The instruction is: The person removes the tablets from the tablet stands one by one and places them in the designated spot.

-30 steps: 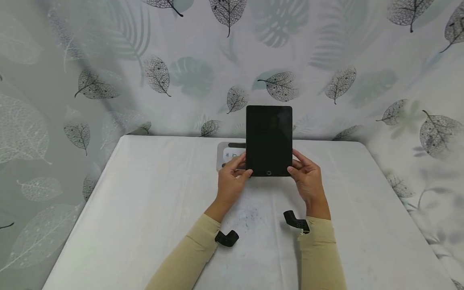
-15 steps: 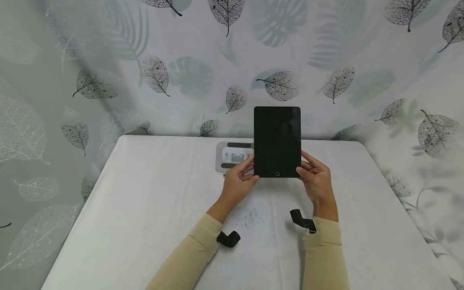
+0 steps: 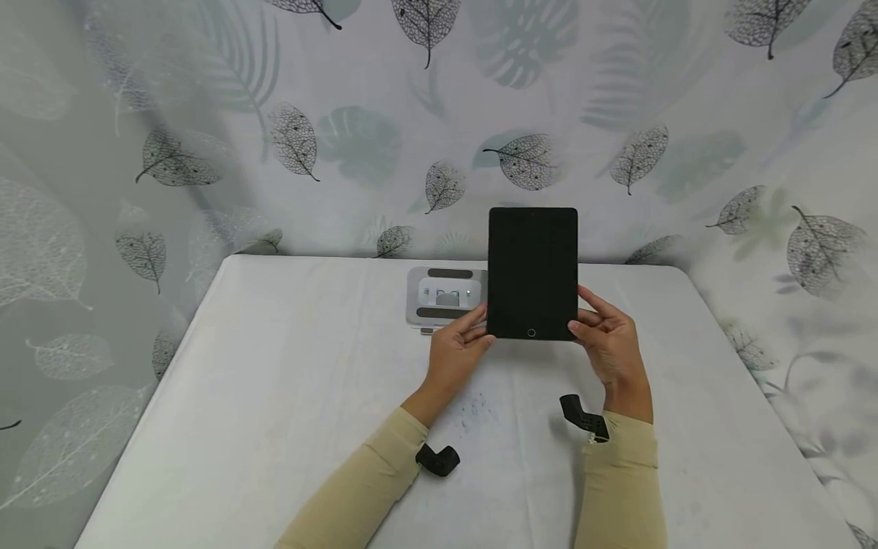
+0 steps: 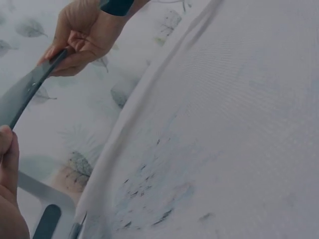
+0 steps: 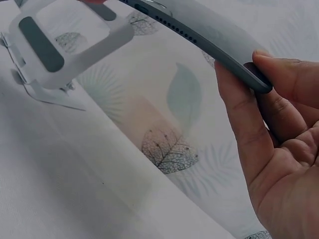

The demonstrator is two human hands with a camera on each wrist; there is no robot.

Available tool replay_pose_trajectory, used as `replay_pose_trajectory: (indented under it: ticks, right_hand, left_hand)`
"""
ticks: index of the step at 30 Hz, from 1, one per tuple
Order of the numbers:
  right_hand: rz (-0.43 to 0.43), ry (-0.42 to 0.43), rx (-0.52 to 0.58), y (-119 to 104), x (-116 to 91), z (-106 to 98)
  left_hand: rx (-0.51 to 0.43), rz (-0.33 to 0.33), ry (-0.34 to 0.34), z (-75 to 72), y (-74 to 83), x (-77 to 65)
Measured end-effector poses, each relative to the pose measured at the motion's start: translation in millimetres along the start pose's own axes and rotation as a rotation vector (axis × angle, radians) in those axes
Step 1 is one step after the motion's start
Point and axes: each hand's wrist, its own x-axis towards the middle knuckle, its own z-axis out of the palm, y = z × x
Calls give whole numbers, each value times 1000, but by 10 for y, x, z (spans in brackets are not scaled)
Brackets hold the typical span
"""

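A black tablet [image 3: 533,273], upright with its dark screen and round home button toward me, is held above the far part of the table. My left hand [image 3: 456,354] pinches its lower left corner, thumb in front and fingers behind. At the lower right edge my right hand [image 3: 610,347] grips it the same way. The right wrist view shows the tablet's thin edge [image 5: 199,45] with a port and speaker holes, between thumb and fingers of the right hand [image 5: 284,134]. Behind and left of the tablet lies a grey stand [image 3: 413,297] with dark pads, partly covered by it.
A white cloth covers the table [image 3: 309,396], with dark smudges near its middle. Leaf-patterned curtains [image 3: 370,145] hang along the back and sides. Black camera mounts [image 3: 439,460] are strapped at both wrists.
Both hands have carried the tablet to the right and slightly down. More of the grey stand behind it now shows. The grip of both hands looks the same.
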Motion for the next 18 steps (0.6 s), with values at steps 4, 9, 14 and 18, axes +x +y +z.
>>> replay_pose_trajectory:
  ticks: [4, 9, 14, 18]
  right_hand:
    - [15, -17, -47, -8, -7, -37]
    - [23, -20, -66, -41, -49, -142]
    - [38, -11, -76, -69, -94, -248]
    - [49, -9, -77, -86, -128, -309]
  left_hand:
    - [-3, 4, 42, 31, -54, -13]
    - [-7, -69, 21, 93, -111, -30]
    - [-33, -104, -12, 185, -169, -43]
    - [-19, -118, -9, 257, -185, -70]
